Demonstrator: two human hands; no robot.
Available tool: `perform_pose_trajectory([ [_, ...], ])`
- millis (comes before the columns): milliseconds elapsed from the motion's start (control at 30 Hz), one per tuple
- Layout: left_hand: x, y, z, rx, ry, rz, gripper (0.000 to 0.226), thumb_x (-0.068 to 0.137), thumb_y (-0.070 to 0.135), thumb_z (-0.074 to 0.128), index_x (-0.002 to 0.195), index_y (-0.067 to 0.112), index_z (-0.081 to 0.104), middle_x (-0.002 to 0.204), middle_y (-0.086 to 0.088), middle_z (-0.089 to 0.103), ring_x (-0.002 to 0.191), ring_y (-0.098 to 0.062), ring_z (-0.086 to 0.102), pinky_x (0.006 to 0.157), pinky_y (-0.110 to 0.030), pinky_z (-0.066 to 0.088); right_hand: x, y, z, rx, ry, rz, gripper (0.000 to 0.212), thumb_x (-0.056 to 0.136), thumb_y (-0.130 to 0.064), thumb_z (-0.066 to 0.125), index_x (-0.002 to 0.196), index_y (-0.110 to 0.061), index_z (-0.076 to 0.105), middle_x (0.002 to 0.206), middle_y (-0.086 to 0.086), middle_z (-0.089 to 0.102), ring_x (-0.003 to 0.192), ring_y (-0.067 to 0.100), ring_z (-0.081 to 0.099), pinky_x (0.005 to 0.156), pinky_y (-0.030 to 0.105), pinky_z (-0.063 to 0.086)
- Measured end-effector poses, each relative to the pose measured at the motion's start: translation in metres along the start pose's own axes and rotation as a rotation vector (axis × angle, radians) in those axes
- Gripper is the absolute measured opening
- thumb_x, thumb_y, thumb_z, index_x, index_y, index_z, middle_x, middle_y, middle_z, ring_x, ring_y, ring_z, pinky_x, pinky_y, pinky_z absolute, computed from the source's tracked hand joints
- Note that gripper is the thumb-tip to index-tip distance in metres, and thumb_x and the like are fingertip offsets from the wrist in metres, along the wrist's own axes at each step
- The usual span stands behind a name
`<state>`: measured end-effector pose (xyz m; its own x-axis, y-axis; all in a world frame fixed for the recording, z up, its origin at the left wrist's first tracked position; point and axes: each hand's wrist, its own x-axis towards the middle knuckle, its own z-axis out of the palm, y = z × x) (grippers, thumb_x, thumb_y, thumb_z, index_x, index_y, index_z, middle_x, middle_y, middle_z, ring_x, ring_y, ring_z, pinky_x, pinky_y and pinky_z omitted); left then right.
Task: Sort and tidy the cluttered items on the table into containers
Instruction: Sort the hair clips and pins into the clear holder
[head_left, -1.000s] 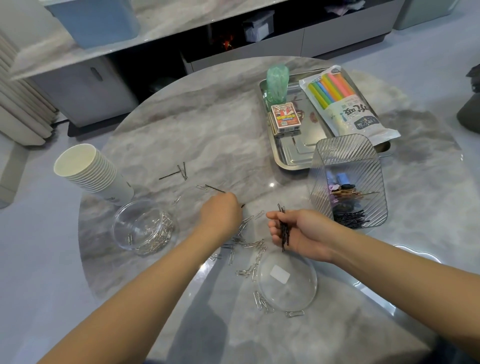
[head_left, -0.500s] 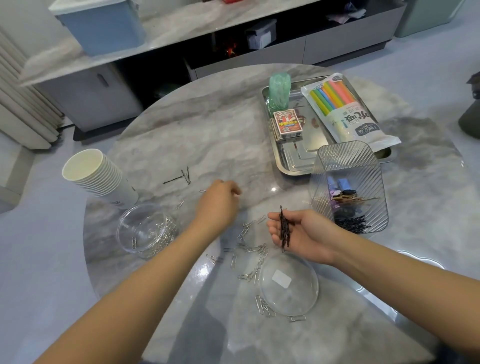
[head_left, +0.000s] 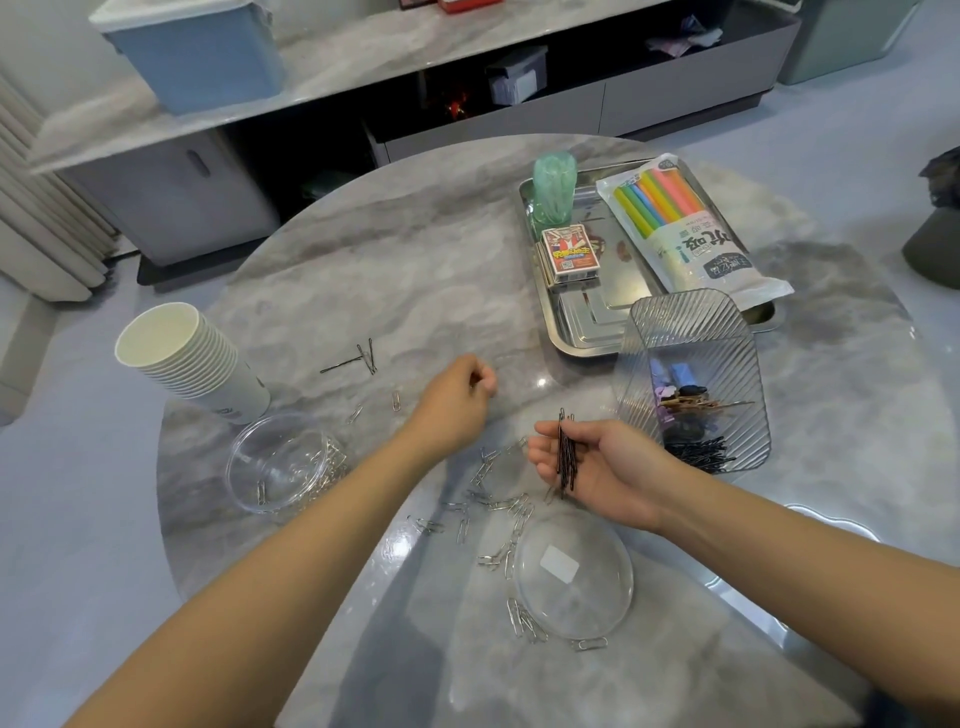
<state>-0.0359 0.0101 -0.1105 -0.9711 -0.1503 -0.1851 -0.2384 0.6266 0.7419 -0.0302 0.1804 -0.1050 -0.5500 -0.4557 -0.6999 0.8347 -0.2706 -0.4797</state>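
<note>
A: Right hand (head_left: 597, 467) is cupped palm up, its fingers (head_left: 545, 457) loosely curled round a bunch of black pins (head_left: 565, 454). Left hand (head_left: 457, 397) is curled shut; whether it pinches a pin, I cannot tell.

B: Gathering hairpins, I'd say. Loose pins (head_left: 358, 359) lie on the surface (head_left: 415, 270) at ten o'clock of the left hand.

A: Next, likely fetch those, then tip all into the ribbed bin (head_left: 691, 384) at three o'clock. Clips (head_left: 498, 506) wait for the bowl (head_left: 283, 462).
</note>
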Motion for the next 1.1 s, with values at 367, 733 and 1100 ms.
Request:
perform_pose_trajectory([
  [367,-0.013,0.031,-0.005,-0.32,-0.07,-0.17,0.01,0.089,0.011,0.063,0.082,0.016,0.058,0.074,-0.003,0.063,0.056,-0.008,0.058,0.043,-0.008,0.037,0.005,-0.01,0.018,-0.079,-0.138,0.022,0.03,0.1,-0.016,0.033,0.094,-0.002,0.059,0.066,0.006,0.062,0.06,0.014,0.056,0.058,0.023,0.048],
  [733,0.054,-0.056,-0.082,0.469,0.191,-0.587,0.07,0.083,0.051,0.064,0.129,0.004,0.042,0.136,-0.017,0.037,0.127,-0.034,0.036,0.098,-0.038,0.038,0.049,-0.01,0.08,-0.074,-0.121,0.037,0.027,0.099,-0.013,0.035,0.085,-0.004,0.056,0.062,0.006,0.055,0.049,0.014,0.053,0.046,0.02,0.046],
  [1100,0.065,-0.075,-0.091,0.539,0.136,-0.504,0.04,0.085,0.017,0.065,0.055,0.01,0.038,0.058,-0.005,0.042,0.066,-0.027,0.054,0.056,-0.025,0.037,0.058,-0.001,0.076,-0.053,-0.068,0.068,0.027,0.099,-0.015,0.036,0.087,-0.004,0.057,0.057,0.005,0.056,0.056,0.015,0.049,0.045,0.019,0.045],
])
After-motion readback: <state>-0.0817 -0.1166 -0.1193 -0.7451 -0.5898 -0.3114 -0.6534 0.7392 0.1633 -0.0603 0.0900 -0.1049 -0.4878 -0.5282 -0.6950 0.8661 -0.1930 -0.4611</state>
